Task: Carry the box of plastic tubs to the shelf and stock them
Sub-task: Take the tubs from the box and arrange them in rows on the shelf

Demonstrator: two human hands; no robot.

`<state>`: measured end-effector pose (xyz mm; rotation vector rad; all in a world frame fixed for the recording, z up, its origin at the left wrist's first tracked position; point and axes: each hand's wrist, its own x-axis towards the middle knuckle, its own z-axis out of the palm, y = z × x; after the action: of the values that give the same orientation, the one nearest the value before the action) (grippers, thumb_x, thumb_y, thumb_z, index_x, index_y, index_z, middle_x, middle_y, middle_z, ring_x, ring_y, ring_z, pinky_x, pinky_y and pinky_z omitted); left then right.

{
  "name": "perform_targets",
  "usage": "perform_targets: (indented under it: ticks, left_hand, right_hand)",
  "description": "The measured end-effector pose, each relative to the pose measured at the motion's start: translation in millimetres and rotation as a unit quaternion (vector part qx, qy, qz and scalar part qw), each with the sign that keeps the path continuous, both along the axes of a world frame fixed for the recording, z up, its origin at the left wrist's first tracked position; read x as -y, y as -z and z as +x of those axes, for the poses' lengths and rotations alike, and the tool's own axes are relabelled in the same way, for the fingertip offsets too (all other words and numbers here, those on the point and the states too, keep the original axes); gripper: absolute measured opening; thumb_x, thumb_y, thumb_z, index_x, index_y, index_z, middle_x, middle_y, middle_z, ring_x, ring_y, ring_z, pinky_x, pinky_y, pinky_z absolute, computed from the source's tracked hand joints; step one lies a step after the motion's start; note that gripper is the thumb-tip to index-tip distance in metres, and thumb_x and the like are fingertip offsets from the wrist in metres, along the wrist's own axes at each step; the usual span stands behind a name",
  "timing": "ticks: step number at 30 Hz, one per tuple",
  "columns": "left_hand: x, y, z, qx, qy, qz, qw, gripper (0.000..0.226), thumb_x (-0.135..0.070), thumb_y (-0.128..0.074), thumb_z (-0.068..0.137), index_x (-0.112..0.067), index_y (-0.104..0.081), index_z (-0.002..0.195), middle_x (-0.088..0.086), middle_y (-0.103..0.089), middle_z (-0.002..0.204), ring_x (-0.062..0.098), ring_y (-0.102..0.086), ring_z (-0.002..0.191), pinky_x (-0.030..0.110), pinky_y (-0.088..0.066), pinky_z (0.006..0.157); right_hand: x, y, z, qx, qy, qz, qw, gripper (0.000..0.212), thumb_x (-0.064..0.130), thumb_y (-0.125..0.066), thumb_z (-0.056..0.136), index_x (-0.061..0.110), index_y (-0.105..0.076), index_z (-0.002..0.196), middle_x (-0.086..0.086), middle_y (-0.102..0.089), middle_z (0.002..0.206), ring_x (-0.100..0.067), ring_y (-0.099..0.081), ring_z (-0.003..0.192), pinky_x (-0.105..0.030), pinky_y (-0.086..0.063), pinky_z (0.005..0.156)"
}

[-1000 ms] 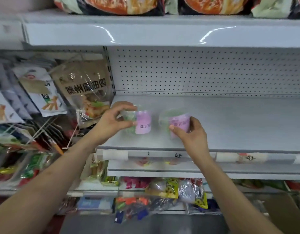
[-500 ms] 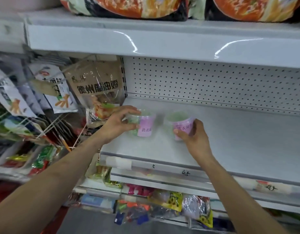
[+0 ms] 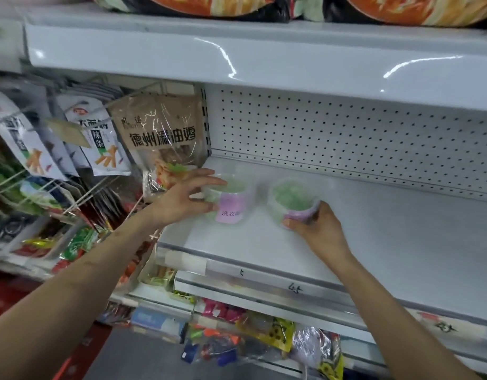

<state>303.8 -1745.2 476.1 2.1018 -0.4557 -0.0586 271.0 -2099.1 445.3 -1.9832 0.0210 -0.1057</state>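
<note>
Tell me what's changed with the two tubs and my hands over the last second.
Little has changed. Both tubs look eased slightly deeper onto the shelf, toward the pegboard back, but the camera shifted too, so that is uncertain. Nothing was taken up or let go. The left hand still grips the left tub, the right hand the right tub. The tubs stay side by side, apart.

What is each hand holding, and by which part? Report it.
The left hand grips the left tub by its rim and side; the right hand holds the right tub low on its near side.
</note>
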Motion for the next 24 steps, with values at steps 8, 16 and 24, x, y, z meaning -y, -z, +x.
perform_targets:
  ticks: [8, 16, 24]
  left_hand:
    - [-19.1, -0.2, 7.8, -0.074, 0.068, -0.02, 0.995, 0.058, -0.008, -0.078, 0.092, -0.036, -0.062, 0.139, -0.006, -0.046, 0.153, 0.013, -0.045, 0.145, 0.042, -0.046, 0.116]
    - [-20.0, 6.0, 15.3, -0.087, 0.063, -0.019, 0.994, 0.069, 0.004, -0.076, 0.087, -0.041, -0.062, 0.138, -0.005, -0.04, 0.158, 0.015, -0.035, 0.151, 0.047, -0.038, 0.123]
    - [-20.7, 2.0, 0.8, 0.138, 0.011, 0.163, 0.977, 0.072, -0.052, -0.079, 0.084, -0.044, -0.05, 0.149, -0.012, -0.02, 0.169, 0.019, -0.02, 0.157, 0.047, -0.026, 0.124]
  right_hand:
    - [37.6, -12.3, 1.4, 0.004, -0.068, -0.102, 0.992, 0.11, 0.05, -0.093, 0.068, 0.039, -0.033, 0.159, 0.011, -0.032, 0.159, -0.01, -0.041, 0.141, -0.033, -0.035, 0.118]
    - [13.6, -23.4, 13.3, 0.027, -0.053, -0.161, 0.985, 0.082, 0.038, -0.092, 0.074, 0.03, -0.053, 0.146, 0.01, -0.044, 0.139, -0.011, -0.056, 0.119, -0.034, -0.046, 0.113]
    - [4.2, -28.6, 16.9, 0.089, -0.078, -0.279, 0.953, 0.066, 0.048, -0.08, 0.084, 0.033, -0.059, 0.145, 0.013, -0.03, 0.164, -0.011, -0.022, 0.153, -0.032, -0.023, 0.123]
